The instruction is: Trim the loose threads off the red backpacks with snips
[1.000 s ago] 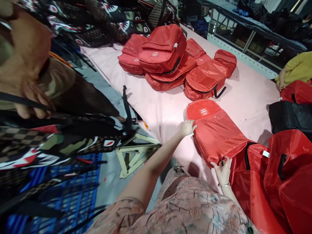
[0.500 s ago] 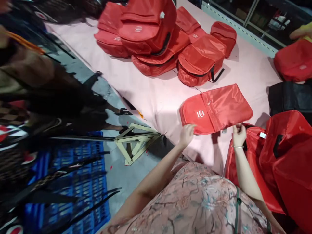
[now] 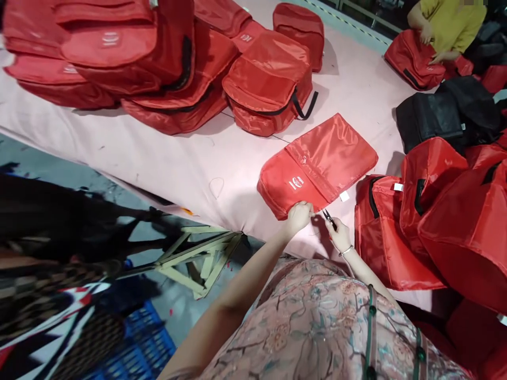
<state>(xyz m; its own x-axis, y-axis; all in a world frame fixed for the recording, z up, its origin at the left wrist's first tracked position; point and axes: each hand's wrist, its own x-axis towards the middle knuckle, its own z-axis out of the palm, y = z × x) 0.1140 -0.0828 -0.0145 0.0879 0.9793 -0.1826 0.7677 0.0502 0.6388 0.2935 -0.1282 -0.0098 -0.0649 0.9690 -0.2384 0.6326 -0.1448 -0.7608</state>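
A flat red backpack panel with a white logo and a seam across it lies on the pink-covered table. On its near edge, my left hand is closed, gripping the red fabric. Just to the right, my right hand wraps round small black thread snips, whose blades point toward the panel's edge close to my left fingertips. A white tag sticks out from that same edge. Whether the blades touch any thread is too small to tell.
Red backpacks are piled at the left rear, with another backpack beyond the panel. More red bags and a black bag stand at the right. Across the table, a person in a yellow top handles a red bag.
My left hand has closed on the panel's near edge. My right hand has moved left along that edge, and the snips now show in it. The camera view has swung right.
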